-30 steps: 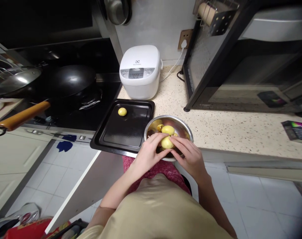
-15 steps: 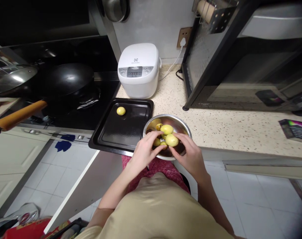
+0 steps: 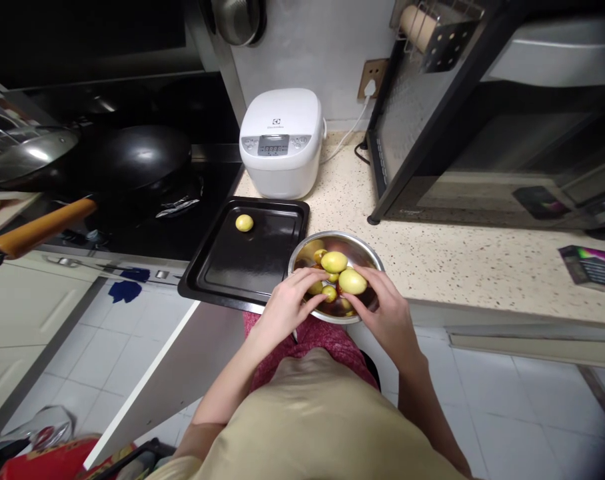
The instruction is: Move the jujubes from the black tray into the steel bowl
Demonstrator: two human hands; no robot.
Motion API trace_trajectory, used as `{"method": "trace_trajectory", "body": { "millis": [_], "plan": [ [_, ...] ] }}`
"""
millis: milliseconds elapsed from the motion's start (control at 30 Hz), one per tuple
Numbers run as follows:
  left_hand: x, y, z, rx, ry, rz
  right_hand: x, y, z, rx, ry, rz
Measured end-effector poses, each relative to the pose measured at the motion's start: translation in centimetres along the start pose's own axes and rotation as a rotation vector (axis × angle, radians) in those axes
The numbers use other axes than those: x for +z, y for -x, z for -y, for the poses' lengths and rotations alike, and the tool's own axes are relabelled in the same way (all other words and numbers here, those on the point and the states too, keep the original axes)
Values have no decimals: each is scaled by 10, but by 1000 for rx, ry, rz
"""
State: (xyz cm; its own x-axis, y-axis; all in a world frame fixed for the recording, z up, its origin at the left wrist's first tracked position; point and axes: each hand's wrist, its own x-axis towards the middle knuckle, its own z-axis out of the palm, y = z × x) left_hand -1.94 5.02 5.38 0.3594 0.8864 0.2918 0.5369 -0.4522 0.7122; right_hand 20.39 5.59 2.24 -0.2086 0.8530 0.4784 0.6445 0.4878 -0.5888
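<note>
A steel bowl holds several smooth, yellow-green oval fruits, lemon-like in look; their exact kind is unclear. My right hand pinches one yellow fruit between thumb and fingers over the bowl's right half. Across from it, my left hand reaches over the left rim with thumb and fingers apart. Its fingertips come close to another yellow fruit and hold nothing that I can see. Left of the bowl lies a black baking tray, with a single yellow fruit near its back.
A white rice cooker stands behind the tray. The hob with a black wok is at the left, its wooden handle pointing towards me. A dark oven and a small box are on the right of the counter.
My right hand has drawn its fruit slightly right, away from my left fingertips, opening a gap between them. The fruit on the tray stays put.
</note>
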Motion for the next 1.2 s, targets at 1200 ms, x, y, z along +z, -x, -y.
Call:
{"method": "trace_trajectory", "body": {
  "millis": [1200],
  "plan": [
    [-113,-53,154,-389,-600,-118,2,-6,-3,-35,-22,-71]
  ]
}}
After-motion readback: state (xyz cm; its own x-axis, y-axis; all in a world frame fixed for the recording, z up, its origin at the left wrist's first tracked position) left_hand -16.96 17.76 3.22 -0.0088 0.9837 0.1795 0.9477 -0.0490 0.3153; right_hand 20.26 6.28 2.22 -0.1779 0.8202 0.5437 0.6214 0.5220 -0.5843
